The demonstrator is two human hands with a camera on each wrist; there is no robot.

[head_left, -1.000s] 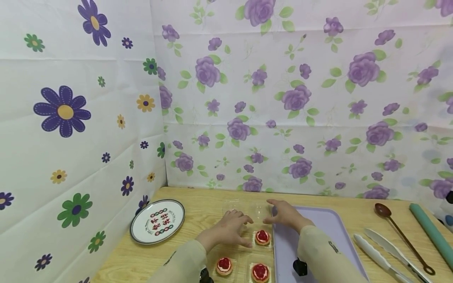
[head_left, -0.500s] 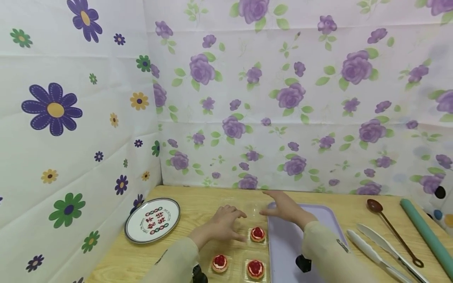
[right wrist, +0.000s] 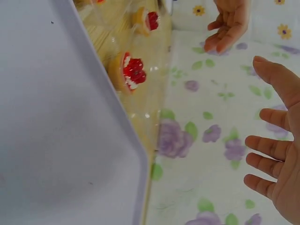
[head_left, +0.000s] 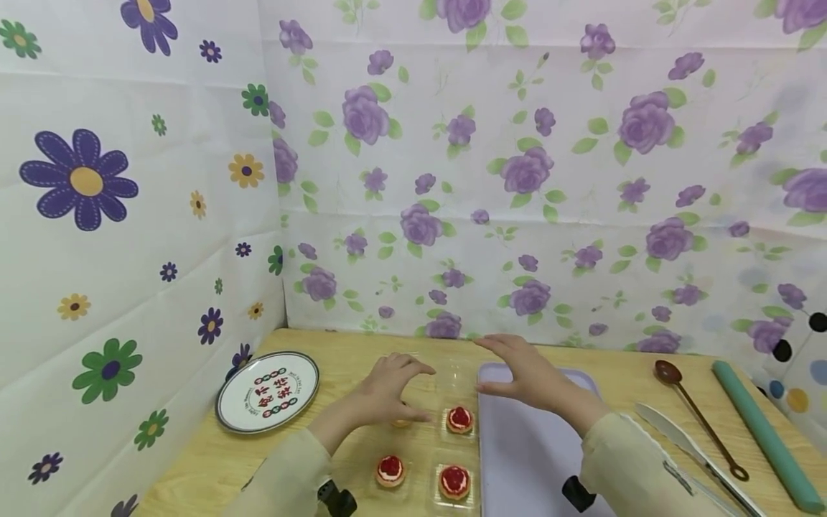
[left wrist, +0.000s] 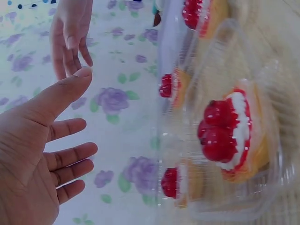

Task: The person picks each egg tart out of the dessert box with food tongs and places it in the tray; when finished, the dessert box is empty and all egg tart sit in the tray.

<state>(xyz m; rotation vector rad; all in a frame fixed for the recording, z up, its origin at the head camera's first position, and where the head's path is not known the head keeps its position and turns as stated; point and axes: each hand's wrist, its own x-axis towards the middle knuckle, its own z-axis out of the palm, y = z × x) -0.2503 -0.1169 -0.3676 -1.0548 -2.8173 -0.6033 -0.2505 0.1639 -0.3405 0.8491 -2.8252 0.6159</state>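
Note:
My left hand (head_left: 388, 391) hovers over the clear plastic boxes, thumb and fingers spread, holding nothing. Beneath it, a small berry tart (head_left: 401, 423) is mostly hidden. Other tarts topped with red berries and white cream sit in the boxes: one at the right (head_left: 459, 420), one at the front left (head_left: 390, 471), one at the front right (head_left: 454, 482). In the left wrist view, a tart (left wrist: 218, 136) shows close up inside its clear box (left wrist: 234, 206). My right hand (head_left: 533, 377), also spread and holding nothing, is above the far left part of the lilac tray (head_left: 530, 459).
A white plate (head_left: 268, 391) with red lettering lies at the left, near the flowered wall sheet. To the right of the tray are tongs (head_left: 678, 434), a brown ladle-like spoon (head_left: 701, 416) and a green roll (head_left: 765, 434). Floral sheeting (head_left: 478, 179) closes off the back.
Both hands have risen and drawn apart, the left going left and the right going right. A tart under the left hand has come partly into sight. The head view has shifted slightly.

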